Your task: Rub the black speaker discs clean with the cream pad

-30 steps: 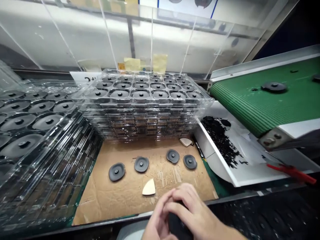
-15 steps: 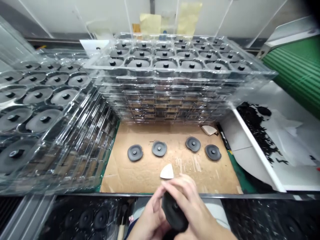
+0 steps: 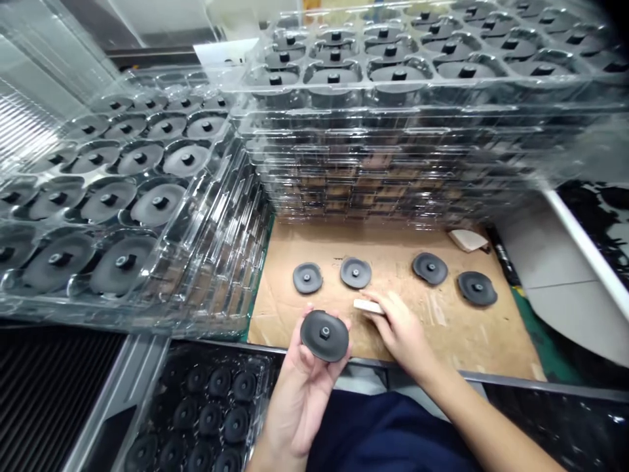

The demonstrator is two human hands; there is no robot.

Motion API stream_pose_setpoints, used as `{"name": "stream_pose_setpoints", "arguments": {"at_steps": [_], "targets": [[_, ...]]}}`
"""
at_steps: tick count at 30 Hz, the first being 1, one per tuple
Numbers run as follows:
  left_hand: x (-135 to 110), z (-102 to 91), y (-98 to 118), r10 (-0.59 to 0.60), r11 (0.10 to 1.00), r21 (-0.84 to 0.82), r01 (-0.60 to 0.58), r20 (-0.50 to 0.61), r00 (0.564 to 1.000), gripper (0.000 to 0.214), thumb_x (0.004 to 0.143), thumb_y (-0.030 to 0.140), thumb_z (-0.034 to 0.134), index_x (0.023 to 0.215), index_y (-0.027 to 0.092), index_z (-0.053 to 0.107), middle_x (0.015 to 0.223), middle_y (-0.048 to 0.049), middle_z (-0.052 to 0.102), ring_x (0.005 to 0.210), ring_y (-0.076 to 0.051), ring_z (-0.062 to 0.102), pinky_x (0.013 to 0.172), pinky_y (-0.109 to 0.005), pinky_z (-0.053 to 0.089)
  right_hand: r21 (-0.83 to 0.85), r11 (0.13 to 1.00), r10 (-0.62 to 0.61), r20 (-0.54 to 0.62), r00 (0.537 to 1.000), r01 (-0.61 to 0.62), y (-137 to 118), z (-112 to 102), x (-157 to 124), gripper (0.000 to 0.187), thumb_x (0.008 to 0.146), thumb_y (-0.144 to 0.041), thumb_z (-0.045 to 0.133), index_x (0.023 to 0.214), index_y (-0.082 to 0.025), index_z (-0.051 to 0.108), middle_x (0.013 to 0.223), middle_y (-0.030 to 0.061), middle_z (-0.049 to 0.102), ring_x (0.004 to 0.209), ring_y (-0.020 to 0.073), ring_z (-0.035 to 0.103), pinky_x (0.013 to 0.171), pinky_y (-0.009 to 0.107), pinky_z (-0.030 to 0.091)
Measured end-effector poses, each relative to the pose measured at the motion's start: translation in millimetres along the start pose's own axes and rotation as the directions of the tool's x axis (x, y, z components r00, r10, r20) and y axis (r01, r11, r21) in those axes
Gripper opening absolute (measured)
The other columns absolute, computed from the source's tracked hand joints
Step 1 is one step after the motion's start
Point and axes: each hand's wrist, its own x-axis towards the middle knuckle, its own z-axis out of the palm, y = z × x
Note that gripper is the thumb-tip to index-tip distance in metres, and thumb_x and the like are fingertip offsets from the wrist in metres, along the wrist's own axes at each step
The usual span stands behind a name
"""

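Observation:
My left hand [image 3: 304, 387] holds a dark rubbery disc [image 3: 322, 347] by its edge, the face with the small central stud turned up. Over the cardboard [image 3: 393, 334], my right hand [image 3: 400, 328] pinches a white, thin-edged piece [image 3: 367, 306] between thumb and fingers. Several like discs lie loose on the cardboard: one at the left [image 3: 307, 278], a second disc [image 3: 356, 272] beside it, a third disc [image 3: 430, 268] to the right, and another disc [image 3: 477, 288] farthest right.
Stacked clear plastic trays [image 3: 339, 141] filled with discs rise behind the cardboard. Another tray stack [image 3: 206, 216] stands left. A second white piece [image 3: 468, 240] and a black pen-like item [image 3: 502, 255] lie at the back right. Below the table edge, a tray [image 3: 255, 373] holds more discs.
My hands have parted: the left keeps the disc, now stud side up, while the right has picked up the white piece from the cardboard. The camera view has swung left.

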Motion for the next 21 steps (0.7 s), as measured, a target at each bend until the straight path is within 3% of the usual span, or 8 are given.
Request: {"name": "stream_pose_setpoints", "arguments": {"at_steps": [6,10,11,13,15,18,19,21], "targets": [[0,5.0,2,0.01,0.996,0.087,0.001,-0.121,0.993,0.05,0.061,0.031,0.079,0.109,0.022,0.066,0.114,-0.0101,0.069,0.111,-0.027,0.06,0.097,-0.036,0.047,0.119,0.992,-0.052,0.083,0.995,0.041,-26,-12,-15,0.015,0.089,-0.022,0.051,0.096,-0.021,0.064,0.077,0.0021,0.068,0.069,0.0149,0.063,0.063,0.025,0.052],[0,10.9,-5,0.007,0.993,0.119,0.006,-0.103,0.995,0.053,0.056,0.03,0.082,0.106,0.024,0.068,0.112,-0.0068,0.07,0.107,-0.023,0.063,0.092,-0.031,0.05,0.126,0.991,0.034,0.013,0.999,-0.035,-54,-41,0,0.017,0.09,-0.02,0.049,0.102,-0.02,0.062,0.079,0.0022,0.065,0.061,0.0119,0.058,0.054,0.022,0.048],[-1,12.6,-8,0.003,0.992,0.128,0.008,-0.086,0.996,0.052,0.056,0.031,0.082,0.106,0.025,0.068,0.111,-0.0062,0.071,0.105,-0.021,0.064,0.09,-0.028,0.051,0.143,0.989,0.035,-0.014,0.999,-0.032,-65,-50,5,0.02,0.09,-0.021,0.049,0.107,-0.02,0.06,0.085,0.0027,0.066,0.065,0.0118,0.058,0.057,0.022,0.049],[-4,15.5,-14,-0.038,0.989,0.142,0.045,-0.052,0.998,0.05,0.057,0.033,0.081,0.105,0.024,0.068,0.109,-0.0059,0.071,0.103,-0.02,0.064,0.088,-0.024,0.051,0.233,0.966,-0.098,-0.05,0.994,0.107,-88,-65,10,0.022,0.089,-0.017,0.049,0.109,-0.017,0.059,0.091,0.0048,0.066,0.078,0.014,0.06,0.07,0.025,0.051],[-7,17.7,-18,-0.078,0.982,0.168,0.086,-0.053,0.995,0.048,0.059,0.034,0.08,0.104,0.025,0.069,0.108,-0.0056,0.071,0.104,-0.019,0.063,0.088,-0.023,0.05,0.316,0.934,-0.189,0.035,0.981,0.169,-106,-75,11,0.023,0.089,-0.012,0.047,0.107,-0.014,0.06,0.089,0.0054,0.066,0.081,0.0137,0.06,0.074,0.024,0.05],[-11,21.7,-21,-0.07,0.97,0.225,0.088,-0.087,0.994,0.044,0.058,0.032,0.081,0.101,0.026,0.07,0.103,-0.0028,0.073,0.097,-0.018,0.065,0.082,-0.021,0.053,0.328,0.942,-0.165,0.28,0.946,0.068,-115,-80,9,0.021,0.088,-0.008,0.047,0.099,-0.016,0.063,0.081,0.0018,0.065,0.072,0.0107,0.06,0.065,0.02,0.049],[-11,23.5,-22,-0.071,0.966,0.243,0.09,-0.087,0.994,0.043,0.058,0.031,0.082,0.099,0.025,0.071,0.098,-0.0027,0.074,0.094,-0.018,0.066,0.08,-0.021,0.053,0.31,0.949,-0.155,0.278,0.948,0.064,-114,-80,9,0.02,0.088,-0.009,0.047,0.097,-0.016,0.064,0.081,0.0021,0.065,0.072,0.0112,0.06,0.065,0.021,0.049],[-12,27.3,-22,-0.092,0.957,0.269,0.108,-0.07,0.993,0.041,0.058,0.03,0.082,0.097,0.022,0.071,0.088,-0.0027,0.075,0.091,-0.018,0.067,0.079,-0.021,0.053,0.281,0.949,-0.181,0.106,0.978,0.146,-113,-79,7,0.022,0.089,-0.01,0.045,0.102,-0.012,0.063,0.083,0.0055,0.065,0.075,0.0141,0.061,0.069,0.025,0.049]]}}
